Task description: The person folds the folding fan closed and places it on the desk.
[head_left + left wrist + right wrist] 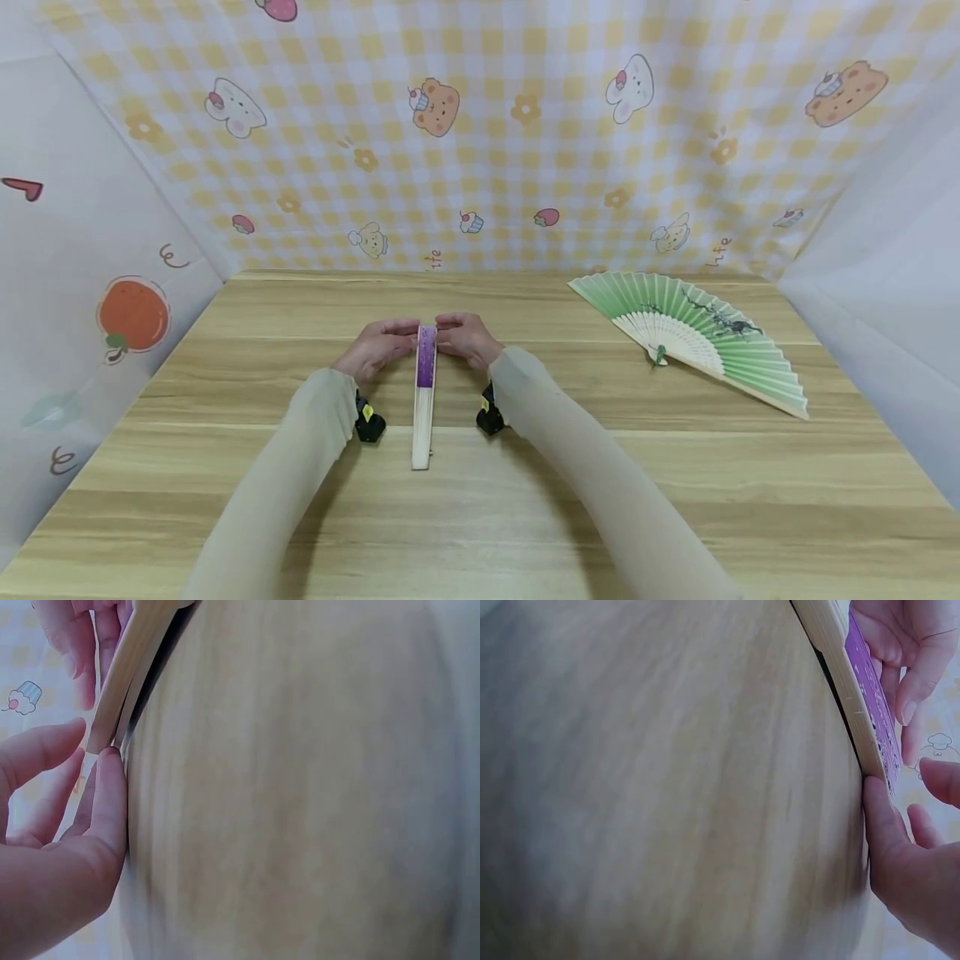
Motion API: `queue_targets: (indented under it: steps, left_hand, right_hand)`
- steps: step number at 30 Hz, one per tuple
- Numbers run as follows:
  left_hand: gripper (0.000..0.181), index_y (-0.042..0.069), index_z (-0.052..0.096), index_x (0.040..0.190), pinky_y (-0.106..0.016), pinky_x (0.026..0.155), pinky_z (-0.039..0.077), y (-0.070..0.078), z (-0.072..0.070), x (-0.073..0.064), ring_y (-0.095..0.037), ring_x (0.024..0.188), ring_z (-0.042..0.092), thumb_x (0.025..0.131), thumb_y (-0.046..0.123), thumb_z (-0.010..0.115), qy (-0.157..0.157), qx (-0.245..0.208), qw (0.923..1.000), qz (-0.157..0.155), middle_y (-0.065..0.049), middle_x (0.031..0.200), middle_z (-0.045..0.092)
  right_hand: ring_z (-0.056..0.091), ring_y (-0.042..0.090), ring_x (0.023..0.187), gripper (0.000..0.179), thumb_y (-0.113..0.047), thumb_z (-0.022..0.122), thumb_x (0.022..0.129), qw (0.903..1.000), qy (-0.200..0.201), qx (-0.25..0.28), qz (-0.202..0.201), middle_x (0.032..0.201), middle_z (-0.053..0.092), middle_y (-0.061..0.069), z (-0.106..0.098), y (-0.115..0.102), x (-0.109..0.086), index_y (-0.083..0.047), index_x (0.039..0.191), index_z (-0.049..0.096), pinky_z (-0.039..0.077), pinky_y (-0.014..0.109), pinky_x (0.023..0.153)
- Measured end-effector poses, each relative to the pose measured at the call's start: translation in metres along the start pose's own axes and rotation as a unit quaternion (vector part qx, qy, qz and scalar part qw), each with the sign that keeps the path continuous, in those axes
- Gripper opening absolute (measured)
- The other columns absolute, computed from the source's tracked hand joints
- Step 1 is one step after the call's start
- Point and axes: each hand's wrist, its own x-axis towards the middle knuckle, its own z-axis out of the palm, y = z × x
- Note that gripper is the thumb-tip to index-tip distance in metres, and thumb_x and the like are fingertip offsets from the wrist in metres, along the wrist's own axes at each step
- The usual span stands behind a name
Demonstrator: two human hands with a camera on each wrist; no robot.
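Observation:
A folded hand fan [423, 408] lies on the wooden table, with purple pleats toward the far end and pale sticks nearer me. At its far end, my left hand [378, 348] is on the left side and my right hand [468, 337] on the right. In the left wrist view, a left fingertip touches the end of the fan's outer stick [124, 682], while the thumb stays off it. The right wrist view has a right fingertip [877, 799] against the tip of the other outer stick, its thumb likewise apart. Neither hand curls round the fan.
A spread green folding fan [712, 329] with a dark branch print lies at the table's right rear, its tassel [659, 357] at the pivot. Behind the table [480, 533] hangs a yellow checked cloth [495, 142]. Pale printed sheets enclose both sides.

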Motion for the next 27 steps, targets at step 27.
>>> queue_targets:
  steps: [27]
  left_hand:
    - [0.051, 0.009, 0.034, 0.135, -0.038, 0.101, 0.030, 0.015, 0.014, -0.019, -0.027, 0.124, 0.032, 0.089, 0.019, 0.053, 0.028, 0.096, 0.9937, 0.051, -0.012, 0.140, 0.029]
  right_hand:
    - [0.049, 0.029, 0.108, 0.041, 0.001, 0.053, 0.086, 0.9975, -0.010, -0.042, -0.057, 0.124, 0.046, 0.018, -0.025, 0.000, -0.034, 0.001, 0.126, 0.043, 0.048, 0.030, 0.083]
